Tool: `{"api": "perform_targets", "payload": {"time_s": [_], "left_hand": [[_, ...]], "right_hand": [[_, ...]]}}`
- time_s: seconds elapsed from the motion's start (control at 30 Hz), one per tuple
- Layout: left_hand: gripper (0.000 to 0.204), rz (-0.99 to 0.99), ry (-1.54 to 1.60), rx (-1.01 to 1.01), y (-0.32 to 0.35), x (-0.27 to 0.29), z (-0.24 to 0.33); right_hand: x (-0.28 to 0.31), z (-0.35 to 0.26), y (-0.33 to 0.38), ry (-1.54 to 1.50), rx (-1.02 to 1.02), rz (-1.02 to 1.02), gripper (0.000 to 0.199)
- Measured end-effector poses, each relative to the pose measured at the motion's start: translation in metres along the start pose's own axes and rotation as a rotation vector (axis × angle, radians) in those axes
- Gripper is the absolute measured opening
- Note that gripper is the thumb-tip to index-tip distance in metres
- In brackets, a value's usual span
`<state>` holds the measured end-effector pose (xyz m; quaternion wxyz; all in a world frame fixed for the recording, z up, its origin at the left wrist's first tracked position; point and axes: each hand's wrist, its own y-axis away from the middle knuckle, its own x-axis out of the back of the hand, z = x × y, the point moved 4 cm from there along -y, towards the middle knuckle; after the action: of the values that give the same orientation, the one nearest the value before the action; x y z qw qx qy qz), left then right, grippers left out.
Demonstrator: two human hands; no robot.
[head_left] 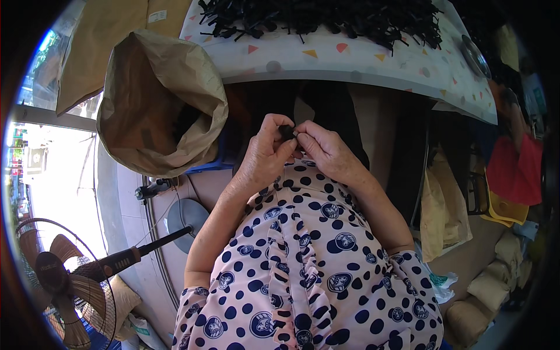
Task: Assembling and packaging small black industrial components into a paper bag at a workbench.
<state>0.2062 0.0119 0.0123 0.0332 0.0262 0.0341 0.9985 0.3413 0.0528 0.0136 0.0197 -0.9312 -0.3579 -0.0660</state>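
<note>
In front of my body, above my lap, my two hands meet at a small black piece [287,132]. My left hand [262,154] is closed, with the piece held between thumb and curled forefinger. Thumb and fingers of my right hand [328,153] pinch at the right end of the same piece. The fingers cover much of it, so its exact kind cannot be made out. Beyond my hands, a heap of small black pieces with thin stems [326,20] lies on the table.
The table's white patterned cover [280,69] curves across the far side, with a round metal dish [475,56] at its right. An open brown paper sack [201,140] stands left of my hands. A fan [55,274] is at lower left; several sacks [487,286] lie at lower right.
</note>
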Motion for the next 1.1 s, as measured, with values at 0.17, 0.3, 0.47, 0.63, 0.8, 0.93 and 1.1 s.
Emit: {"api": "perform_targets", "payload": {"time_s": [0.17,0.3,0.47,0.63,0.8,0.93,1.1], "left_hand": [[0.023,0.010,-0.008,0.002,-0.002,-0.003,-0.001],[0.027,0.127,-0.326,-0.090,0.004,0.000,0.003],[0.026,0.223,-0.461,-0.178,-0.002,0.001,0.011],[0.028,0.465,-0.613,-0.257,-0.011,0.039,0.023],[0.024,0.710,-0.988,-0.154,0.004,0.164,0.031],[0.037,0.712,-1.222,-0.101,0.016,0.212,0.005],[0.036,0.699,-1.155,-0.114,0.006,0.176,0.022]], "right_hand": [[0.001,0.001,0.001,0.046,0.002,0.011,0.016],[-0.009,0.008,-0.003,0.079,0.055,0.076,0.014],[-0.011,0.005,-0.013,0.048,0.141,0.149,0.014],[0.049,0.006,-0.036,0.245,0.224,0.219,0.018],[0.202,0.019,-0.048,1.000,0.300,0.747,0.029],[0.250,0.029,-0.053,1.283,0.072,0.550,0.029],[0.263,0.033,-0.068,1.309,0.157,0.487,0.022]]}}
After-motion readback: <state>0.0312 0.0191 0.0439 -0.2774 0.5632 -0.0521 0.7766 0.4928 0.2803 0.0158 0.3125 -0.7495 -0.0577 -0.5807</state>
